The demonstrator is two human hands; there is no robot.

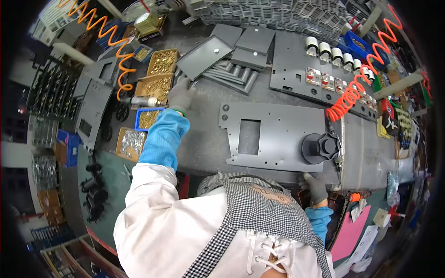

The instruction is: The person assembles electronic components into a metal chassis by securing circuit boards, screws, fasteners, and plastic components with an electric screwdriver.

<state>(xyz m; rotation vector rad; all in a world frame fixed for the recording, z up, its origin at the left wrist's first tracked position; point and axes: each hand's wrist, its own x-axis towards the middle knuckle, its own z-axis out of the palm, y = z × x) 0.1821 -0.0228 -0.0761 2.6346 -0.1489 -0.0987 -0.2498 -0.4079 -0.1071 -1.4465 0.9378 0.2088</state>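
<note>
My left hand (180, 95), in a grey glove with a blue sleeve, reaches out to the left and rests on the bench by the ends of several grey metal bars (234, 76), next to a box of brass screws (154, 87); whether it holds anything is not visible. My right hand (316, 186), also grey-gloved, grips the near edge of the dark bench (204, 139) below a large grey metal plate (273, 134) with a rectangular cut-out. A black round knob (321, 147) sits on that plate's right end.
Trays of brass and silver screws (130, 142) line the left. Grey panels (255, 44), a panel with red switches (320, 76), white rollers (336, 53) and stacked metal parts lie at the back. Orange coiled air hoses (357, 90) hang left and right. A powered screwdriver (139, 101) lies left.
</note>
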